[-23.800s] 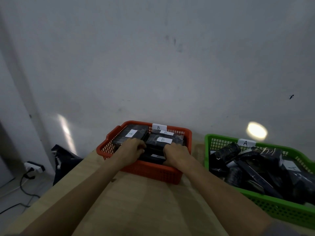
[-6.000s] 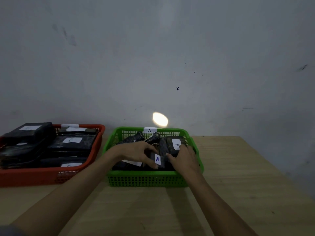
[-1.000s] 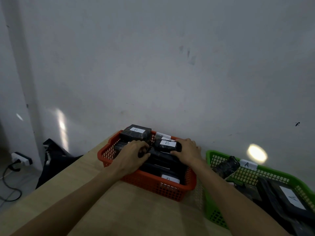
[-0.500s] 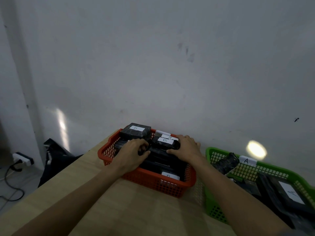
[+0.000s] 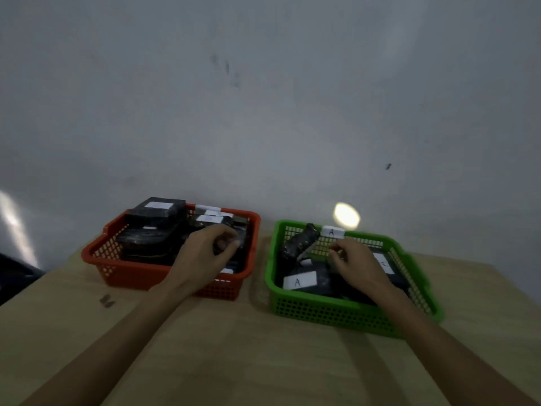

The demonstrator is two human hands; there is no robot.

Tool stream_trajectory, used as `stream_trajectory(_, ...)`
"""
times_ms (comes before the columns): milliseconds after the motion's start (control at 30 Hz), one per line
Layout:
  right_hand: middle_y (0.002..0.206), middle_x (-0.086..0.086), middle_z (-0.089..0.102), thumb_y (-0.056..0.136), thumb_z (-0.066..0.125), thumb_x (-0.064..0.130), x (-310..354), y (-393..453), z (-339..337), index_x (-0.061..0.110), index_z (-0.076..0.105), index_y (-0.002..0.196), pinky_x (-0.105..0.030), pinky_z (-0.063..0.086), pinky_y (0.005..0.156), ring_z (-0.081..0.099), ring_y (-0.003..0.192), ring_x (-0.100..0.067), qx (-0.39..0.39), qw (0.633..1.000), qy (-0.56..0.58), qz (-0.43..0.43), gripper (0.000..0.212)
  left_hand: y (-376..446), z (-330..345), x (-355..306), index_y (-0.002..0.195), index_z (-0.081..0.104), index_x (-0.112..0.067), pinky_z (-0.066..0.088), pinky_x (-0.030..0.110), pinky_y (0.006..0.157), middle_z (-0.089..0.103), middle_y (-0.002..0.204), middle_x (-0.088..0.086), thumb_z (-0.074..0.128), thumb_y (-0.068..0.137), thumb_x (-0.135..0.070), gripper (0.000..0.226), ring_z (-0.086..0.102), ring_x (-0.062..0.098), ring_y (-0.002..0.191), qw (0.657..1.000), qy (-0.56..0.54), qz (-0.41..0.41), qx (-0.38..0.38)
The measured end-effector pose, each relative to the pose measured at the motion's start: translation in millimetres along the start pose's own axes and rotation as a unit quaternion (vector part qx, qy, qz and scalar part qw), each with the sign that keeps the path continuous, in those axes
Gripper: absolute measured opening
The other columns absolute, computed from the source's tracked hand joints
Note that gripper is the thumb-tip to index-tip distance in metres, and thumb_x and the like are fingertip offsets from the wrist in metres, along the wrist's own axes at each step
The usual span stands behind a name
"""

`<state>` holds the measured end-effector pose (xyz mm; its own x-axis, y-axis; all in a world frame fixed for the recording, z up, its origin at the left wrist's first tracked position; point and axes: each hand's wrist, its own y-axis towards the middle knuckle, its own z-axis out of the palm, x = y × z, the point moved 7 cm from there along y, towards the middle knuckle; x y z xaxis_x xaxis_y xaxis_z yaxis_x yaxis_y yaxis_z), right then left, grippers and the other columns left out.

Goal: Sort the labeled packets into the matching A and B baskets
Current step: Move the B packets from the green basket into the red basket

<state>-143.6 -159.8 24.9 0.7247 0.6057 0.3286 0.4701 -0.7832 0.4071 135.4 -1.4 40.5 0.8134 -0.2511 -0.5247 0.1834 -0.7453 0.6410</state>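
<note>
Wooden table [image 5: 234,361], left hand [image 5: 202,256] over red basket [image 5: 140,273], right hand [image 5: 357,265] over green basket [image 5: 336,313]

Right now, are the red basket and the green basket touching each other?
Apart. The head view shows a strip of bare table between the red basket and the green basket.

I'm seeing black packets [image 5: 153,230] lying stacked in the red basket [image 5: 146,273], and A-labelled ones [image 5: 304,281] filling the green basket [image 5: 336,313] beside it.
</note>
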Motion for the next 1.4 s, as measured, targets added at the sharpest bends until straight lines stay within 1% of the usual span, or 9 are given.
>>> stream_trajectory(133,0.103,0.001,0.065,0.095,0.061,0.023,-25.5,-29.2,-11.6,0.017,0.071,0.107,-0.028,0.049,0.080,0.059,0.092,-0.013,-0.009,1.000,-0.015,-0.003,0.016,12.5,52.4,-52.8,0.096,0.069,-0.020,0.053,0.030,0.065,0.064,0.077,-0.015,0.071,0.085,-0.024,0.011,0.060,0.002,0.070,0.998,-0.018,0.033,0.046)
stream_trajectory(267,0.100,0.005,0.060,0.099,0.054,0.026,-27.9,-38.4,-13.0,0.020,0.067,0.104,-0.026,0.045,0.070,0.054,0.087,-0.009,-0.020,1.000,-0.022,-0.006,0.015,26.5,116.3,-78.7,0.111,0.065,-0.020,0.055,0.034,0.076,0.065,0.102,-0.003,0.072,0.085,-0.030,0.029,0.061,0.010,0.089,0.984,-0.004,0.015,0.178)
stream_trajectory(400,0.098,0.002,0.061,0.096,0.052,0.020,-30.3,-40.4,-6.0,0.018,0.066,0.102,-0.034,0.051,0.074,0.056,0.090,-0.016,0.015,1.000,-0.020,0.014,0.015,23.3,177.1,-77.7,0.150,0.032,-0.021,0.041,0.031,0.106,0.039,0.150,-0.001,0.076,0.082,-0.037,0.082,0.044,0.017,0.132,0.893,0.066,-0.047,0.442)
stream_trajectory(533,0.093,0.001,0.067,0.091,0.056,0.022,-34.4,-38.8,-3.7,0.020,0.071,0.096,-0.041,0.050,0.084,0.055,0.091,-0.018,0.027,0.998,-0.045,0.022,0.015,29.2,190.5,-72.0,0.151,0.029,-0.021,0.033,0.037,0.114,0.034,0.155,-0.003,0.075,0.081,-0.045,0.087,0.037,0.019,0.139,0.851,0.096,-0.050,0.514)
stream_trajectory(700,0.099,0.001,0.072,0.093,0.058,0.022,-39.7,-35.2,6.5,0.021,0.073,0.105,-0.044,0.051,0.092,0.062,0.094,-0.018,0.080,0.996,0.016,0.028,0.020,45.4,187.5,-59.7,0.109,0.054,-0.022,0.051,0.026,0.088,0.060,0.113,-0.005,0.081,0.079,-0.023,0.041,0.058,0.017,0.108,0.888,-0.009,-0.083,0.453)
stream_trajectory(800,0.112,0.003,0.071,0.094,0.059,0.030,-38.5,-32.4,15.1,0.026,0.072,0.114,-0.047,0.037,0.107,0.059,0.109,-0.019,0.145,0.989,0.022,0.015,0.024,54.6,181.4,-58.3,0.115,0.059,-0.014,0.050,0.017,0.077,0.061,0.099,-0.005,0.075,0.085,-0.014,0.034,0.060,0.011,0.093,0.895,-0.040,-0.085,0.436)
stream_trajectory(1067,0.116,0.003,0.067,0.094,0.059,0.026,-31.5,-25.1,31.2,0.031,0.068,0.118,-0.046,0.025,0.103,0.052,0.118,-0.022,0.234,0.972,-0.014,-0.019,0.025,45.9,173.7,-59.9,0.126,0.052,-0.024,0.041,0.028,0.090,0.053,0.118,-0.006,0.069,0.089,-0.035,0.042,0.053,0.018,0.112,0.838,0.043,-0.108,0.533)
stream_trajectory(1233,0.109,0.004,0.066,0.093,0.061,0.032,-21.2,-14.1,34.6,0.029,0.066,0.109,-0.050,0.028,0.103,0.058,0.113,-0.023,0.226,0.973,-0.021,-0.046,0.017,73.0,126.4,-64.2,0.108,0.058,-0.012,0.052,0.038,0.087,0.069,0.110,0.009,0.066,0.091,-0.014,0.018,0.065,0.025,0.103,0.894,-0.099,-0.147,0.412)
stream_trajectory(1400,0.102,0.005,0.072,0.079,0.069,0.060,-4.7,-10.9,42.4,0.023,0.071,0.106,-0.044,0.053,0.093,0.066,0.092,-0.014,0.254,0.966,0.033,-0.043,0.045,90.4,99.0,-52.8,0.109,0.058,-0.004,0.055,0.036,0.078,0.071,0.102,0.011,0.066,0.091,-0.009,0.020,0.068,0.024,0.091,0.936,-0.155,-0.179,0.259)
